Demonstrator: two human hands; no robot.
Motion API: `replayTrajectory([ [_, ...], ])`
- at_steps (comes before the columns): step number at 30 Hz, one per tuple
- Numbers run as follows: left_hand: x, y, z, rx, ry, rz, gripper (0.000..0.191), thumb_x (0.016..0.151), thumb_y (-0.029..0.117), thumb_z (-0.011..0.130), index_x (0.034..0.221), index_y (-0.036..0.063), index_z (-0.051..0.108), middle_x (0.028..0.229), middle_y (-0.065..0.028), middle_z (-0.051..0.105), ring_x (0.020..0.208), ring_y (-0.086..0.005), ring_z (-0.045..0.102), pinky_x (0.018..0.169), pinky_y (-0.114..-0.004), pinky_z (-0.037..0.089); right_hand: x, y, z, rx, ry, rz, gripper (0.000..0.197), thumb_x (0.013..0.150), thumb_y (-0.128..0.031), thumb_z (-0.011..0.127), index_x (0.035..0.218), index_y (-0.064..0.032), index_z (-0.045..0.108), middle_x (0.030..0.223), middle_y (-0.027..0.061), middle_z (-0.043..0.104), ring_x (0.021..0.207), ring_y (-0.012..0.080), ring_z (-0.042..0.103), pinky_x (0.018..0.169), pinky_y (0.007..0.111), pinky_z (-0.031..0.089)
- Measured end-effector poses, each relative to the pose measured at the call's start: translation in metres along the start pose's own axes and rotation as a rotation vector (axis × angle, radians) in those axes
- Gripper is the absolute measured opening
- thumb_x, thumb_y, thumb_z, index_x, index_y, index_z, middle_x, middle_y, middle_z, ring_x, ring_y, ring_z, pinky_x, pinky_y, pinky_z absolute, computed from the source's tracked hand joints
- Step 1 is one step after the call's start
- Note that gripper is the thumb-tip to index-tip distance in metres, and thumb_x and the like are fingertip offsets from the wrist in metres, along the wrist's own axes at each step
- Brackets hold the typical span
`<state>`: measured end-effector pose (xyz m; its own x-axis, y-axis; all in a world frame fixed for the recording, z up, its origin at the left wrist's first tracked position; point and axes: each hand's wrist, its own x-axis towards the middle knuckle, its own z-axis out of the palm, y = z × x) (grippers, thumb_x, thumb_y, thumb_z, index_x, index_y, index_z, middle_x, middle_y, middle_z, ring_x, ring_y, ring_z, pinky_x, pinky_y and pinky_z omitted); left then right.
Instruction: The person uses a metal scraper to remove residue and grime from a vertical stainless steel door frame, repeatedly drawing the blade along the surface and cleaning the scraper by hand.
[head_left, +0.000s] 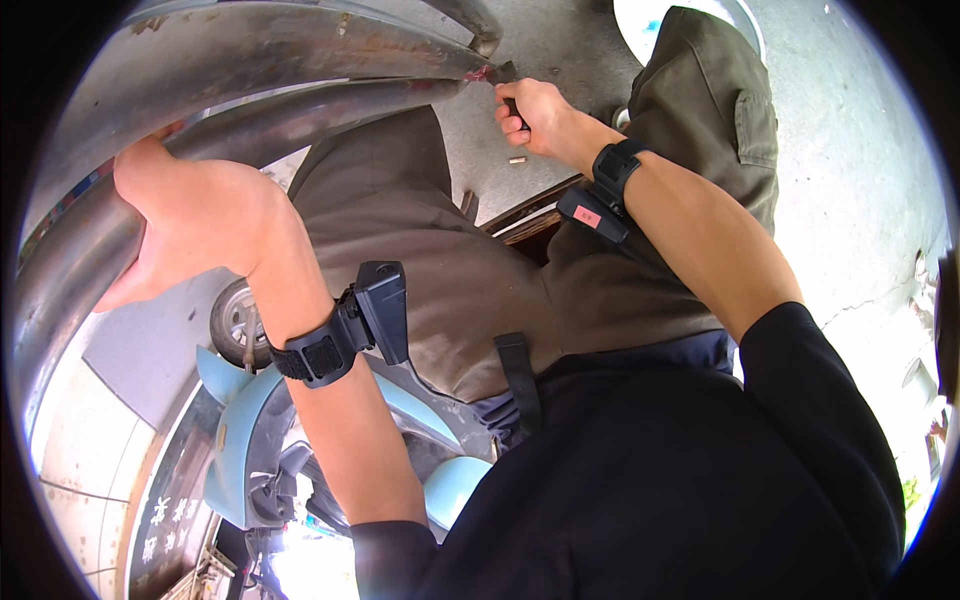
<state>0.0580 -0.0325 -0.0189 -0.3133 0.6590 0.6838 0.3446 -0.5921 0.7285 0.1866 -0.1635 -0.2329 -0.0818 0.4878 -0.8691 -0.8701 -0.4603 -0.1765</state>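
Observation:
Large bent metal tubes cross the upper left in the head view. My left hand is wrapped around the lower tube at the far left; its fingertips are partly hidden behind the metal. My right hand is closed on the dark handle of a flat-bladed tool, perhaps a scraper or brush, whose dark head lies at the tubes' joined end. A red mark shows on the metal there. Each wrist wears a black strap with a small black device.
A wooden-edged seat shows between the legs. A light blue scooter and a wheel are at the lower left. A white round basin stands beyond the knee at the upper right. A small stub lies on the concrete floor.

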Motion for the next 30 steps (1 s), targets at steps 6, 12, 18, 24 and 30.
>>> replayTrajectory([
  [6,0.007,-0.003,-0.005,0.017,0.013,0.001,0.109,0.071,0.008,0.075,0.151,-0.0027,0.003,0.111,-0.0159,0.046,0.087,-0.0245,0.044,0.082,-0.040,0.044,-0.026,0.014,0.013,-0.043,-0.164,0.082,0.014,0.098,-0.019,0.051,0.092,-0.0064,0.048,0.070,0.0031,0.047,0.049,0.0091,0.033,0.041,0.026,0.023],
  [12,0.004,-0.002,-0.004,0.017,0.021,0.000,0.108,0.070,0.008,0.075,0.151,-0.0031,0.004,0.110,-0.0152,0.045,0.086,-0.0244,0.043,0.081,-0.039,0.043,-0.024,0.008,0.007,-0.083,-0.144,0.109,0.014,0.098,-0.019,0.050,0.095,-0.0062,0.047,0.070,0.0029,0.046,0.049,0.0092,0.034,0.040,0.025,0.023],
  [18,0.005,-0.003,-0.004,0.045,0.030,-0.002,0.107,0.070,0.008,0.074,0.151,-0.0035,0.005,0.108,-0.0144,0.045,0.086,-0.0242,0.042,0.080,-0.039,0.043,-0.028,0.001,0.002,-0.083,-0.005,0.065,0.015,0.098,-0.021,0.048,0.098,-0.0065,0.046,0.071,0.0034,0.047,0.049,0.0093,0.036,0.039,0.026,0.024],
  [24,0.008,-0.007,-0.007,0.052,0.053,-0.002,0.109,0.071,0.006,0.074,0.152,-0.0027,0.001,0.108,-0.0146,0.047,0.087,-0.0240,0.045,0.081,-0.040,0.044,-0.043,-0.003,0.004,-0.395,0.047,-0.119,0.023,0.099,-0.026,0.049,0.109,-0.0050,0.050,0.071,0.0054,0.050,0.047,0.0108,0.041,0.037,0.028,0.029],
  [30,0.011,-0.010,-0.009,0.007,0.008,0.020,0.111,0.072,0.005,0.073,0.152,-0.0025,-0.003,0.101,-0.0131,0.051,0.087,-0.0243,0.048,0.081,-0.040,0.046,-0.044,-0.007,0.004,-0.445,0.015,-0.095,0.031,0.099,-0.026,0.049,0.118,-0.0018,0.054,0.066,0.0053,0.052,0.042,0.0122,0.041,0.037,0.029,0.030],
])
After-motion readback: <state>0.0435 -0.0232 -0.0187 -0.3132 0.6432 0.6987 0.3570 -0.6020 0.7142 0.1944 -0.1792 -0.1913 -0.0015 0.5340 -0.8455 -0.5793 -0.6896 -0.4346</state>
